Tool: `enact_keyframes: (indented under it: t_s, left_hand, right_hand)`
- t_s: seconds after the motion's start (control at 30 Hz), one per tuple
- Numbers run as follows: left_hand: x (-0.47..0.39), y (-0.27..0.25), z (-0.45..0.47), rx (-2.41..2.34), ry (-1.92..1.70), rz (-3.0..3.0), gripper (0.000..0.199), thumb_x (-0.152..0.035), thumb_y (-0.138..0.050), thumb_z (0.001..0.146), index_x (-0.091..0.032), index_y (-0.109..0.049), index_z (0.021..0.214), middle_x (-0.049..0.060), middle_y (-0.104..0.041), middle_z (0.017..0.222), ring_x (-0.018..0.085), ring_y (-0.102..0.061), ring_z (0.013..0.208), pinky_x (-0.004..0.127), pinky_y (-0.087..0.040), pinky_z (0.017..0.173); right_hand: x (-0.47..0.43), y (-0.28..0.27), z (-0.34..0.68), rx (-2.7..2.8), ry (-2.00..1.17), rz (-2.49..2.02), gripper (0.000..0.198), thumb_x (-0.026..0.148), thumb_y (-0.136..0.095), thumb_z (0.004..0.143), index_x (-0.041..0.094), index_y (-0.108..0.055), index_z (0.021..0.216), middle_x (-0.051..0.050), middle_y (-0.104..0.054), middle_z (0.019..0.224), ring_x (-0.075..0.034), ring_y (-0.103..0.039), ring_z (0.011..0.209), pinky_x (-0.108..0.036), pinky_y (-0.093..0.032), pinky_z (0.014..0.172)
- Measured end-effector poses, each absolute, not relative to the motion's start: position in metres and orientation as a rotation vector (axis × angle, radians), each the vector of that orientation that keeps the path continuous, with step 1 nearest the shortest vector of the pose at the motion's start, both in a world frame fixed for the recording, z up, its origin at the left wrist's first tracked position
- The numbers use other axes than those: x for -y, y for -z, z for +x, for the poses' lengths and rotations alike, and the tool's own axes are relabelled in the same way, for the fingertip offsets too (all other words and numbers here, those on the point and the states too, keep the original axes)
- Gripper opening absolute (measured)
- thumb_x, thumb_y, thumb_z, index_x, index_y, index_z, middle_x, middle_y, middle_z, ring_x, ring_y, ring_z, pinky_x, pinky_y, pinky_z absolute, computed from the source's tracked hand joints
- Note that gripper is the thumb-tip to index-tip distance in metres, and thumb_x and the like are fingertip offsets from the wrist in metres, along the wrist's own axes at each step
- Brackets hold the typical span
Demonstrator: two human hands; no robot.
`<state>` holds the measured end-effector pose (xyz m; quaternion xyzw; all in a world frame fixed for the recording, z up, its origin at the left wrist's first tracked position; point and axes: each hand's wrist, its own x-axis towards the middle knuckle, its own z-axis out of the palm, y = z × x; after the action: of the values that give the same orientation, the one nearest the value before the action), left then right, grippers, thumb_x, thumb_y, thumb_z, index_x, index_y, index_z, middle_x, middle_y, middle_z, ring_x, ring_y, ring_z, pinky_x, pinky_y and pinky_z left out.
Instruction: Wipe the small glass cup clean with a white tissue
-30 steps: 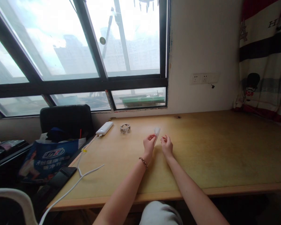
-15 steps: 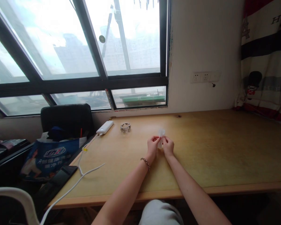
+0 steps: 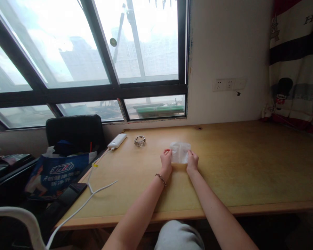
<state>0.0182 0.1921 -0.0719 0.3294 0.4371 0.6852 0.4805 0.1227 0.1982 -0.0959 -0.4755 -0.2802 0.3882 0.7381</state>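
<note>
Spread between my hands is a thin, whitish, see-through sheet (image 3: 180,153), roughly square; whether it is tissue or a small plastic bag I cannot tell. My left hand (image 3: 166,162) pinches its left edge, thumb and fingers pressed together. On the opposite edge, my right hand (image 3: 192,162) is closed in a similar pinch. The sheet is held up just above the wooden table (image 3: 250,166). A dark braided bracelet (image 3: 161,179) circles my left wrist. Beyond my left hand, a silvery openwork ring-shaped object (image 3: 140,141) rests on the table.
A white power bank (image 3: 117,141) lies at the table's left edge, its white cable (image 3: 94,191) running down the front left. Left of the table are a black chair (image 3: 74,130) and a blue shopping bag (image 3: 57,175). Wall sockets (image 3: 224,84) sit above the back edge.
My hands were close together with the sheet gathered narrow between them. Now they have moved apart, left and right, and the sheet is stretched out flat and wide.
</note>
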Motion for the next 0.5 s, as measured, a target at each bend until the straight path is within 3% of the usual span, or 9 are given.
enact_keyframes:
  t_s: [0.23,0.5]
  left_hand:
    - [-0.1926,0.0740,0.0171,-1.090,-1.644,0.783,0.024,-0.027,-0.059,0.059,-0.014,-0.052,0.078,-0.003,-0.054,0.055,0.008,-0.047,0.045,0.019,-0.035,0.045]
    - [-0.1949,0.0775,0.0162,-1.071,-1.643,0.789,0.030,-0.033,-0.061,0.061,-0.013,-0.051,0.081,0.000,-0.056,0.063,0.009,-0.051,0.051,0.021,-0.040,0.050]
  right_hand:
    - [-0.1960,0.0923,0.1231,0.698,-0.884,-0.975,0.027,0.039,-0.058,0.061,0.013,-0.058,0.071,0.000,-0.060,0.063,-0.011,-0.051,0.055,-0.020,-0.038,0.050]
    - [-0.1966,0.0925,0.1259,0.637,-0.870,-1.027,0.035,0.038,-0.063,0.055,0.010,-0.062,0.077,-0.006,-0.065,0.072,-0.015,-0.057,0.062,-0.023,-0.042,0.055]
